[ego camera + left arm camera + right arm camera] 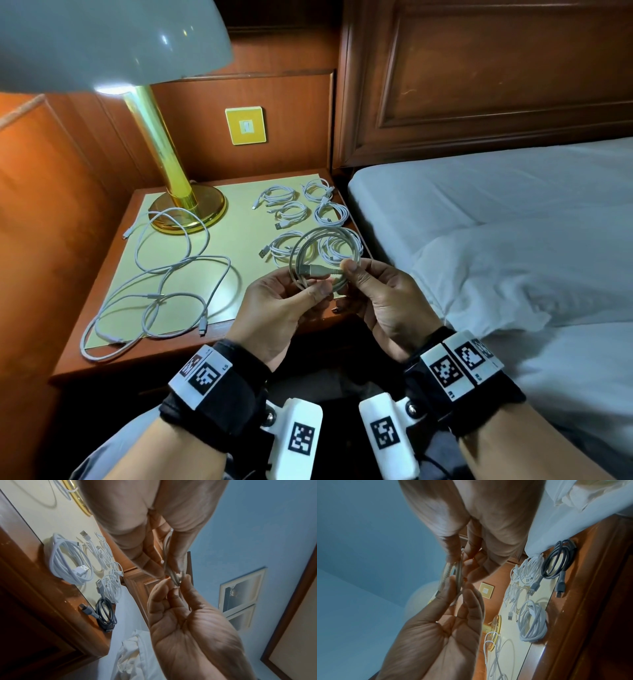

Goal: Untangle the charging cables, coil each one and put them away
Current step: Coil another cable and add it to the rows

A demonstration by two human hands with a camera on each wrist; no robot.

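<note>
On the left half of the pale yellow mat (236, 219) covering the wooden bedside table (85, 363), the long white charging cables lying loose (161, 274) still cross one another in wide loops, near the round brass base of the lamp (191, 212); they look like the untangling left to do. The step in hand is finishing one coil. The left hand (274, 308) pinches the bottom of the pale grey coiled cable (325, 253) between thumb and curled fingers, held in the air above the near edge of the table. To do it well, this pinch should keep all the turns stacked together while the free end is wrapped or tucked, so the loops stay the same size and do not spring apart. The right hand (380, 301) pinches the same coil where the plug end crosses the ring, thumb on top; it should guide the plug through with a gentle bend, no sharp kink at the strain relief. On the right half of the mat the small white coiled cables (301, 212) lie in a tidy cluster, just beside the white-sheeted bed (496, 222), so the finished coil probably belongs with them.

In the wrist views the fingertips and the cable blur together, so whether the end is already tucked I cannot tell. A dark grey coiled cable (104, 614) on the table's right edge shows only there; the head view hides it behind the hands
</note>
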